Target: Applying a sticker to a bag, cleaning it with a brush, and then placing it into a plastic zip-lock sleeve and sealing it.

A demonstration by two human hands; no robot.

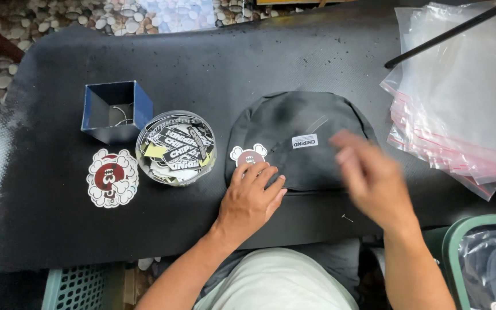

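A small black backpack (294, 123) lies flat on the black table mat (58, 212), with a white label and a red-and-white cloud-shaped tag (248, 154) at its left edge. My left hand (251, 201) rests palm down on the bag's lower left corner, fingers spread and touching just below the tag. Blurred with motion, my right hand (368, 178) hovers over the bag's right side with fingers loosely apart and nothing visible in it.
A round clear tub (176, 148) of printed tags stands left of the bag. Beside it are a blue square box (116, 110) and a red-and-white cloud sticker (112, 178). Clear zip bags (460, 97) pile at the right under a black rod (449, 33). Green baskets (460, 241) sit below.
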